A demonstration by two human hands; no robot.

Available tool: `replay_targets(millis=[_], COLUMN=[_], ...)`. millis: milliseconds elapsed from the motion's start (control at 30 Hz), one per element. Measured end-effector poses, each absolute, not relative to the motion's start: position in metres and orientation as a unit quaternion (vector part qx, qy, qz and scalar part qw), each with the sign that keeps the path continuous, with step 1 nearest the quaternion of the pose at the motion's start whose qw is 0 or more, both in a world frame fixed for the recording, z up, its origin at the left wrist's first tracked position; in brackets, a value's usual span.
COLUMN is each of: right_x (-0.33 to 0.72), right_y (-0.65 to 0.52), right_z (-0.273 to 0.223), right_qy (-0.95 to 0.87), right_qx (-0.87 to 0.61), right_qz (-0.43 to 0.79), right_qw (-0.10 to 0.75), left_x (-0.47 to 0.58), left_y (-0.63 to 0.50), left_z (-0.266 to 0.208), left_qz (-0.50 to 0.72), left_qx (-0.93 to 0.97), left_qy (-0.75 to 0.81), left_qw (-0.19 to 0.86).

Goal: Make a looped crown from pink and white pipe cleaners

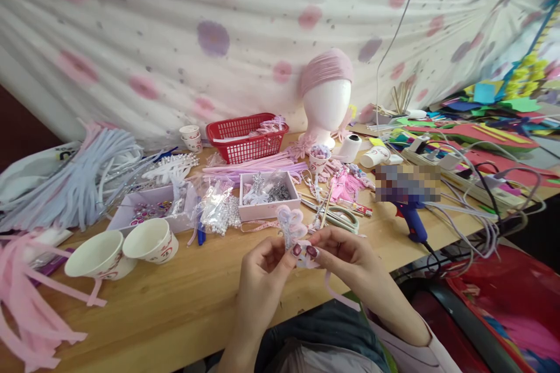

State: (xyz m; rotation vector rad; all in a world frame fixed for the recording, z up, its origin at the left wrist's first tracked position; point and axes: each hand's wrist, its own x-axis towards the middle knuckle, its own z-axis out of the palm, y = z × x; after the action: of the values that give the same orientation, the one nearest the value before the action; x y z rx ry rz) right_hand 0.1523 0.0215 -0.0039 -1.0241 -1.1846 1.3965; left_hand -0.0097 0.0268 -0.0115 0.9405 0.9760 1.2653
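– Which step is this?
– Wrapping or shaping, I'd judge: the left hand [266, 265] and right hand [350, 253] pinch the chenille-stem flower [290, 222] at its base, above the wooden table [196, 303]
– Next move?
– Probably calls for a steady left pinch while the right guides the pale strip [339, 296] dangling below
– Around them?
– Red plastic basket [249, 152], mannequin head [326, 102], glue gun [413, 222]; flower-printed curtain [170, 41] behind

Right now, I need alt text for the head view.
A person's left hand and right hand hold a looped, pale pink craft piece at a cluttered wooden table. Farther back stand a red basket and white mannequin head; a blue-handled tool lies at right.
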Motion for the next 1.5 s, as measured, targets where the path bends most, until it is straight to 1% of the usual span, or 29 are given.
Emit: replay_targets(millis=[233, 433, 567, 633, 767, 933, 1033, 1133, 1200, 1267, 1333, 1400, 1500], right_x=[0.15, 0.144, 0.145, 0.145, 0.139, 0.128, 0.122, 0.115, 0.113, 0.116, 0.125, 0.137, 0.154], right_y=[0.022, 0.024, 0.019, 0.016, 0.016, 0.02, 0.018, 0.014, 0.012, 0.011, 0.012, 0.014, 0.019], right_z=[0.003, 0.003, 0.006, 0.008, 0.008, 0.003, -0.002, -0.007, -0.009, -0.01, -0.008, -0.004, 0.002], right_qy=[-0.472, -0.444, -0.471, -0.475, -0.44, -0.4, -0.392, -0.387, -0.398, -0.423, -0.476, -0.566, -0.699], right_qx=[-0.448, -0.466, -0.468, -0.466, -0.439, -0.426, -0.42, -0.427, -0.437, -0.452, -0.469, -0.474, -0.437], right_qz=[0.573, 0.552, 0.547, 0.551, 0.568, 0.568, 0.536, 0.497, 0.503, 0.522, 0.5, 0.412, 0.253], right_qw=[0.498, 0.53, 0.51, 0.503, 0.54, 0.58, 0.618, 0.648, 0.631, 0.587, 0.55, 0.534, 0.506], left_x=[-0.013, -0.002, -0.002, -0.004, -0.003, 0.012, 0.02, 0.022, 0.021, 0.018, 0.016, 0.013, 0.011], left_y=[0.033, 0.029, 0.03, 0.032, 0.035, 0.03, 0.025, 0.023, 0.023, 0.023, 0.024, 0.024, 0.021], left_z=[-0.015, -0.02, -0.025, -0.026, -0.029, -0.032, -0.031, -0.031, -0.032, -0.033, -0.033, -0.031, -0.026], left_qz=[0.51, 0.547, 0.571, 0.58, 0.61, 0.648, 0.655, 0.652, 0.645, 0.63, 0.613, 0.598, 0.578], left_qx=[0.473, 0.518, 0.549, 0.553, 0.505, 0.325, 0.239, 0.213, 0.208, 0.212, 0.225, 0.242, 0.249], left_qy=[0.439, 0.469, 0.482, 0.48, 0.469, 0.443, 0.422, 0.412, 0.414, 0.414, 0.414, 0.415, 0.405], left_qw=[0.568, 0.46, 0.375, 0.357, 0.39, 0.528, 0.579, 0.6, 0.607, 0.622, 0.634, 0.641, 0.663])
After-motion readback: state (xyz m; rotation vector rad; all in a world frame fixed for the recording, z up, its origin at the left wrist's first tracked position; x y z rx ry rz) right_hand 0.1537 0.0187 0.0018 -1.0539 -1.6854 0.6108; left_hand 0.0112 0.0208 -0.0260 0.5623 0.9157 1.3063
